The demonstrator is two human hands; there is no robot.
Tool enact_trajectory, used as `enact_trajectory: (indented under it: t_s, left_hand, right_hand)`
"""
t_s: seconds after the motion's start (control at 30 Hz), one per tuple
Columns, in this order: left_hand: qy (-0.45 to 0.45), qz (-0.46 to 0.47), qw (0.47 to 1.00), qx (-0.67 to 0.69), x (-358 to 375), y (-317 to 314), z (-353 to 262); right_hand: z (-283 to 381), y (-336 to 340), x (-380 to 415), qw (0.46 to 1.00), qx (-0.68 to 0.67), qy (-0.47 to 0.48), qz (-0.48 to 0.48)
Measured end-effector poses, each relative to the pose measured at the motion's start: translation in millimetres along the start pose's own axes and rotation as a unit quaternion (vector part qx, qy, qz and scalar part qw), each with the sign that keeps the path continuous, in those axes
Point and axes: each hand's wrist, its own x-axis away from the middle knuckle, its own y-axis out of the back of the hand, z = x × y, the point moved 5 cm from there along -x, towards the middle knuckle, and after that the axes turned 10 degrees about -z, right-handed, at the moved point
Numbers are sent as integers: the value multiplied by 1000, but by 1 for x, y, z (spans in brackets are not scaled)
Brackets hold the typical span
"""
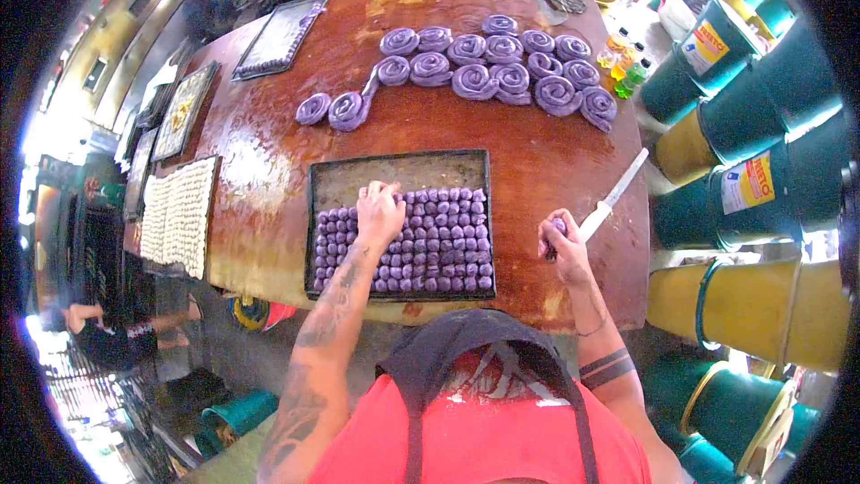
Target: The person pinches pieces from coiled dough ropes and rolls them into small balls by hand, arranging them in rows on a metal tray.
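A dark rectangular tray point(394, 168) lies on the brown table point(412, 130), its near part filled with rows of small purple dough balls point(439, 246). Over the upper edge of these rows is my left hand point(381, 211), fingers bent downward; whatever they pinch is hidden. Right of the tray, my right hand point(563, 246) is closed around a lump of purple dough point(559, 226). Beside that hand lies a knife point(602, 211) with a white handle, its blade pointing away to the upper right. Coiled purple dough rolls point(503, 49) are spread across the far side of the table.
Trays of pale dough pieces point(177, 215) stand at the left edge. Another tray point(279, 36) sits at the far left. Bottles point(634, 78) stand at the far right, with green and yellow drums point(752, 305) beyond. A person point(112, 332) is at the lower left.
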Motion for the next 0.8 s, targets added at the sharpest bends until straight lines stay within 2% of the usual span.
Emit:
enact_trajectory:
  t_s: [0.07,0.17,0.2,0.23,0.3,0.37,0.4,0.43,0.47,0.5,0.57,0.63,0.7,0.73,0.8]
  left_hand:
    - [-8,-54,998,27,-1,-4,-17]
    - [-2,39,969,242,0,-6,-80]
    - [30,114,945,305,3,-4,-107]
    - [63,187,911,362,8,-3,-133]
    - [18,267,876,400,18,-4,-170]
    - [-134,188,883,408,16,13,-201]
    - [-160,152,880,420,18,17,-206]
    - [-123,158,890,409,21,12,-200]
    - [-87,164,899,397,25,3,-192]
    - [-51,171,905,385,26,-2,-185]
    - [95,263,892,355,27,-11,-169]
    - [203,259,782,529,45,-35,-162]
    - [231,308,776,500,42,-28,-165]
    - [246,331,771,485,39,-22,-166]
    - [243,371,757,481,46,-35,-152]
  right_hand:
    - [-2,4,-2,986,157,2,-60]
    - [1,-11,1,927,324,161,-100]
    - [0,-13,3,903,389,148,-109]
    - [-5,-16,3,923,348,126,-108]
    - [-29,-18,-3,956,263,80,-102]
    - [-41,-19,-5,986,137,60,-71]
    - [-24,-33,7,993,90,40,-60]
    - [-15,-42,14,998,43,20,-50]
    - [-15,-38,8,922,335,196,-9]
    - [-6,-42,12,929,312,197,-23]
    - [17,-50,26,942,265,198,-55]
    - [10,-46,22,916,308,251,-47]
    - [8,-49,23,882,371,292,-20]
    - [6,-50,23,884,388,259,-30]
    - [7,-47,17,909,379,168,52]
